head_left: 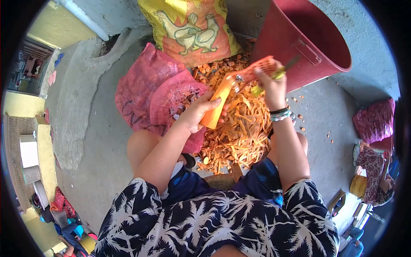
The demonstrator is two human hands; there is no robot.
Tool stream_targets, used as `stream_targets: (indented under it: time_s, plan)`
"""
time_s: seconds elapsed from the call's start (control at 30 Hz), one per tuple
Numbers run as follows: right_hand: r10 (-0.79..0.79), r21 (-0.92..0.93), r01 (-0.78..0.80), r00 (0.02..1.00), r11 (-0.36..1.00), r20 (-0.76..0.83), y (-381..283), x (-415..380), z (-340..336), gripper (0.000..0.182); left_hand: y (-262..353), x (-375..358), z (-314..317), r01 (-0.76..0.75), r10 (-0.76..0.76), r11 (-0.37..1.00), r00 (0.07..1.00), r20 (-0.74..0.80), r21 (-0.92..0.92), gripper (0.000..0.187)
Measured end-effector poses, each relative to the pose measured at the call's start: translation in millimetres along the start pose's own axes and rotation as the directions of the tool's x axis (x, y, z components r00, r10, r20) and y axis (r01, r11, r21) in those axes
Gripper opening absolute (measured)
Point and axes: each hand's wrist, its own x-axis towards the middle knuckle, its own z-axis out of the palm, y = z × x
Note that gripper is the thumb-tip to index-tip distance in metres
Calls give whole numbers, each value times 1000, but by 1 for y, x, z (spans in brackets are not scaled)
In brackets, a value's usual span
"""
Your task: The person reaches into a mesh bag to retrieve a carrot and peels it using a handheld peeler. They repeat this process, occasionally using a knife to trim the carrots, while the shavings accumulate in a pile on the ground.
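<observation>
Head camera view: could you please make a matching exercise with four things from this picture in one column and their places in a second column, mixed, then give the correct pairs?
Things:
1. long orange carrot
2. orange plastic peeler
3. large dark red plastic bucket
4. pink mesh sack

Places:
A. lying on the floor left of the peel heap
B. in the left hand
C. standing tilted behind the right hand
D. in the right hand

Pairs: 1-B, 2-D, 3-C, 4-A
</observation>
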Motion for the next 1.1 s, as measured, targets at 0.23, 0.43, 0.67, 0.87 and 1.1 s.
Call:
stream_targets:
  time_s: [0.23,0.43,0.67,0.87,1.1]
  plan:
    - [-10,94,46,937,994,-348,-1,28,-27,29,-3,-2,-3,-50,46,951,999,21,305,44]
    - [-226,-340,117,926,933,-303,8,28,-23,27,-1,-3,-6,-54,40,959,998,54,277,41]
    - [-18,-117,-2,986,993,-169,5,11,-7,25,3,-7,-7,-62,53,947,998,37,316,40]
    - [108,131,-114,993,985,47,-10,-5,3,26,0,-1,-15,-47,31,990,992,119,130,44]
    - [45,56,-31,963,998,-267,4,11,-6,26,-4,0,-8,-35,52,977,996,75,-209,49]
